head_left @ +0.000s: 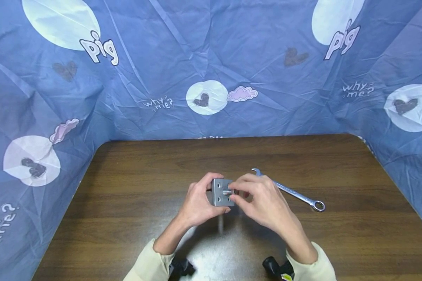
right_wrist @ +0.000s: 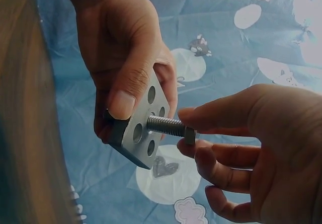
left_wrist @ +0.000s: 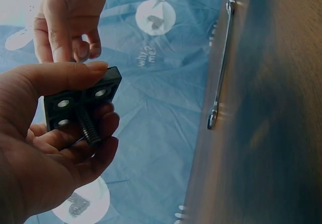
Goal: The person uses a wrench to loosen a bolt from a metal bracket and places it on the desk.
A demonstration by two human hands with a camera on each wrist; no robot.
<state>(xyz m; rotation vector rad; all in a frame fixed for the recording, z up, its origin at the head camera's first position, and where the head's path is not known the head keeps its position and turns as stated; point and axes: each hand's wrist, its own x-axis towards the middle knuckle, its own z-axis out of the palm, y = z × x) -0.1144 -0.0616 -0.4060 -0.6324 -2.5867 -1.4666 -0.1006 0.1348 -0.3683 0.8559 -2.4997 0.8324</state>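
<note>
My left hand (head_left: 198, 203) grips a square grey metal plate (head_left: 217, 192) by its edges, holding it above the table. Several round holes surround the middle of the plate. A threaded hex bolt (right_wrist: 168, 126) passes through its centre, and the right wrist view has a length of thread showing between the plate and the bolt's head. My right hand (head_left: 263, 199) pinches that head (right_wrist: 189, 136) between thumb and fingers. On the far side, in the left wrist view, the bolt's threaded end (left_wrist: 88, 126) sticks out near the curled left fingers.
A combination wrench (head_left: 295, 194) lies slantwise on the brown wooden table (head_left: 144, 168), to the right of and beyond my right hand. Blue printed cloth (head_left: 161, 58) hangs around the table's back and sides. Black devices (head_left: 183, 268) show beside both sleeves.
</note>
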